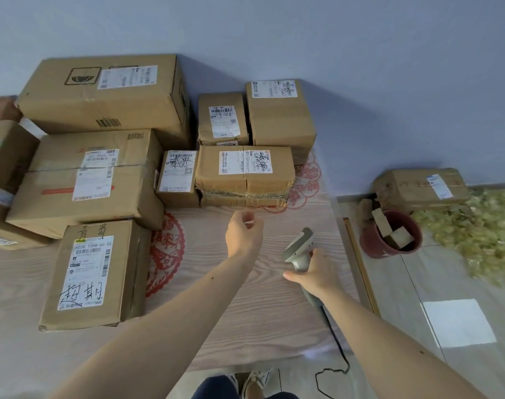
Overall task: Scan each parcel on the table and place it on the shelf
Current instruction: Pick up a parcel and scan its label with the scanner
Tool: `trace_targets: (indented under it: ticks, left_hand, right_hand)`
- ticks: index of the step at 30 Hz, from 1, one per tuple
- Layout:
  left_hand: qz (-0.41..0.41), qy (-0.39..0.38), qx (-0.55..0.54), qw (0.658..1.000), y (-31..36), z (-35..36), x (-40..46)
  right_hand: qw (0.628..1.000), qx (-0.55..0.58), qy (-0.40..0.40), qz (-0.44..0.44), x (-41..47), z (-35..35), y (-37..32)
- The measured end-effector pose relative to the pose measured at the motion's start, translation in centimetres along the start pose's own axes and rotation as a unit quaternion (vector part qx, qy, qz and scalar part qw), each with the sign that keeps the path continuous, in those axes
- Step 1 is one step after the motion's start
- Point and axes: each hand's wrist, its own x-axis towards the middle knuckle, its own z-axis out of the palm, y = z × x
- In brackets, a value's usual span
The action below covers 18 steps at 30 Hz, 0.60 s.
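— Nearest the camera, what's in hand?

— On the right, the right hand [313,276] is wrapped round the grip of a grey scanner [300,249], its head pointing away over the surface [260,298]; its cord trails off the near edge. The left hand [243,232] hovers above the bare middle of the surface, fingers loosely curled, holding nothing as far as I can tell.

— So how far along is the job?

— Barely started, I'd judge. Near left sits a labelled parcel [94,276] with handwriting on its sticker. Behind it a wider taped box [85,180], then a small box [178,178] and a flat parcel [245,174], just beyond the left hand. Farthest back, by the wall, a big carton [101,92] and two upright boxes [222,119] [280,113]. More cardboard runs off the left edge.

— And the shelf?

— Not visible. One box [421,188] lies on the floor to the far right, beside a red pot [389,234]; whether it counts, I can't say. The flat parcel looks the likely next scan.
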Motion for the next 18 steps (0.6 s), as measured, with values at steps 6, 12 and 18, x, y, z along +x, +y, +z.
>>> trace_targets:
  ticks: [6,12,18]
  left_hand:
    - [0.0,0.007,-0.012,1.0,-0.1,-1.0,0.9]
    - [0.009,0.022,-0.016,1.0,1.3,-2.2,2.3]
    - [0.039,0.046,0.004,0.998,3.4,-3.3,4.3]
  right_hand:
    - [1.0,0.0,-0.004,0.001,0.0,-0.3,-0.5]
    - [0.999,0.038,-0.019,-0.013,0.4,-0.7,-1.3]
    - [0.995,0.058,-0.022,-0.075,0.1,-2.3,-5.1]
